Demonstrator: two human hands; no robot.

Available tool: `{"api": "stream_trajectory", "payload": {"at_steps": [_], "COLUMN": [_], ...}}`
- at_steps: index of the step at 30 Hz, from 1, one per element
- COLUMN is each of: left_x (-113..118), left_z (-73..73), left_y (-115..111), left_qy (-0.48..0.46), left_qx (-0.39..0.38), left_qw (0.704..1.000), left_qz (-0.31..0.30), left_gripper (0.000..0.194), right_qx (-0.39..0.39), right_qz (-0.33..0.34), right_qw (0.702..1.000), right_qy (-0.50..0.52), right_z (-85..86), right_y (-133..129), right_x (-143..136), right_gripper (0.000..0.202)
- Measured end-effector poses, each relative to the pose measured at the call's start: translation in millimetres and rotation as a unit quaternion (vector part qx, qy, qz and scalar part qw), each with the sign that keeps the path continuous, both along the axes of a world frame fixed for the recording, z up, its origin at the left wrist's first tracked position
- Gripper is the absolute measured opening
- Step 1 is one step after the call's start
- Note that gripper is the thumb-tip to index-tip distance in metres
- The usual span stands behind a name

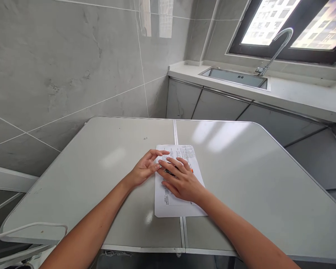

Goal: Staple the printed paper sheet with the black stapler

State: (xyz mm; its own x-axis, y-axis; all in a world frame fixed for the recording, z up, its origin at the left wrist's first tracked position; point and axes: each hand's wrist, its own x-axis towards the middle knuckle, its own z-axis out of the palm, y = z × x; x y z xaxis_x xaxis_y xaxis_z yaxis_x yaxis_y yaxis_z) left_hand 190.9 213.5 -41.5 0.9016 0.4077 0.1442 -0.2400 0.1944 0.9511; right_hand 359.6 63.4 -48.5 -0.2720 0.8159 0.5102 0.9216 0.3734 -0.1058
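Note:
A printed white sheet of paper (170, 207) lies on the grey table, across its central seam. Over the sheet's middle, my right hand (182, 181) is palm down with its fingers spread. Beneath those fingers a dark object (172, 171) shows in part, and a small orange piece (192, 170) peeks out beside the knuckles; whether they belong together is hidden. My left hand (147, 166) rests at the sheet's left edge, turned sideways with fingers apart, its thumb close to the right fingertips. Nothing is visible in its grasp.
The folding table (240, 168) has a metal seam strip (183, 233). A tiled wall (72, 56) stands behind and left. At the back right is a counter (294, 89) with a sink (235, 77) and faucet (280, 48). A white cable (33, 225) hangs at lower left.

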Motion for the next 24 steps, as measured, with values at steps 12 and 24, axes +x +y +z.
{"api": "stream_trajectory", "payload": {"at_steps": [12, 24], "left_x": [-3, -1], "left_z": [0.6, -52.7], "left_y": [14, 63], "left_qy": [0.027, 0.301], "left_qx": [0.108, 0.547], "left_qw": [0.986, 0.720], "left_qz": [0.126, 0.303], "left_gripper": [0.038, 0.032], "right_qx": [0.083, -0.116], "right_qz": [-0.111, -0.337], "right_qw": [0.976, 0.920], "right_qy": [0.165, 0.162], "right_z": [-6.0, -63.6], "right_y": [8, 17], "right_x": [41, 156], "right_gripper": [0.051, 0.040]}}
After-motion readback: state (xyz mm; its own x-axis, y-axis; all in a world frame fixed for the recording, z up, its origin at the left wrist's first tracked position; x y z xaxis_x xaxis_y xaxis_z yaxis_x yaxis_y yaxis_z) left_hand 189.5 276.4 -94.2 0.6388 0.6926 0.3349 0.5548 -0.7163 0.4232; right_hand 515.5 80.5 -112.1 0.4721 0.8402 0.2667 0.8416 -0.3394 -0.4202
